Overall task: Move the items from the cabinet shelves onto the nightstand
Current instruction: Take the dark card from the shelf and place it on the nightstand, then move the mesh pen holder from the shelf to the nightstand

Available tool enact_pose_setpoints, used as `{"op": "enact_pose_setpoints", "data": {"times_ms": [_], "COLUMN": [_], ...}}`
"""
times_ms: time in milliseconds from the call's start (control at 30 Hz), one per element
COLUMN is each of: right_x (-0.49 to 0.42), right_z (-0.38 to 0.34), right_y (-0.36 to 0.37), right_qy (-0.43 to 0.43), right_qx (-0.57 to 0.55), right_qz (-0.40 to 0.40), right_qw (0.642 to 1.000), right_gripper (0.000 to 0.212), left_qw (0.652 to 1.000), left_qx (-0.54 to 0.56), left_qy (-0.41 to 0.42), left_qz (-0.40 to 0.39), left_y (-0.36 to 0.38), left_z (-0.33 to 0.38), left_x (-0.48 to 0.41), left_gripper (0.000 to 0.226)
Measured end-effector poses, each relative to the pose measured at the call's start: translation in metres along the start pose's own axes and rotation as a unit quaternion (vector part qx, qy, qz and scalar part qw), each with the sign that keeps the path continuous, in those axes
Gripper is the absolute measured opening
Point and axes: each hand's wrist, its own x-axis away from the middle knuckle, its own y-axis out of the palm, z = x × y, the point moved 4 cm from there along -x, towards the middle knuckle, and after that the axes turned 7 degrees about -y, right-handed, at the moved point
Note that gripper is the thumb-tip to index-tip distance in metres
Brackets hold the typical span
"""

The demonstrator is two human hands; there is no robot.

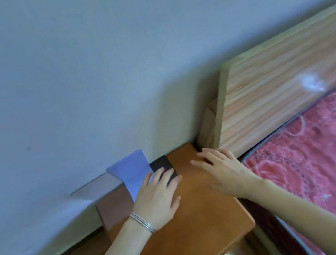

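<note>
We rested our left hand [156, 199], fingers straight, on a dark box [162, 164] beside a blue sheet [132, 173] on the tabletop [192, 231]; our right hand [226, 171] lay flat, fingers spread.

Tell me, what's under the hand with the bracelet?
The left hand rests on a black flat thing and a blue sheet, at the back of the wooden nightstand. The hand covers their near edges, so their full shapes are hidden.
</note>
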Motion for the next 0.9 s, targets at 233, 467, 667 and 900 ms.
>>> {"op": "enact_pose_setpoints", "data": {"times_ms": [233, 467, 667, 900], "right_x": [0.143, 0.342, 0.495, 0.640], "right_z": [-0.002, -0.044, -0.152, -0.403], "right_y": [-0.100, -0.154, -0.156, -0.113], "right_qy": [0.164, 0.410, 0.598, 0.797], "right_qx": [0.026, 0.019, -0.002, -0.041], "right_qz": [0.044, 0.077, 0.090, 0.082], "right_qw": [0.985, 0.909, 0.796, 0.597], "right_gripper": [0.061, 0.064, 0.062, 0.059], "left_qw": [0.982, 0.907, 0.805, 0.607], "left_qx": [-0.020, 0.005, 0.008, 0.038], "left_qy": [0.186, 0.420, 0.591, 0.793], "left_qz": [0.028, 0.035, 0.038, 0.039], "left_y": [-0.098, -0.164, -0.181, -0.166], "left_z": [0.085, 0.246, 0.387, 0.521], "left_x": [-0.028, -0.009, 0.067, 0.282], "left_gripper": [0.050, 0.051, 0.051, 0.048]}}
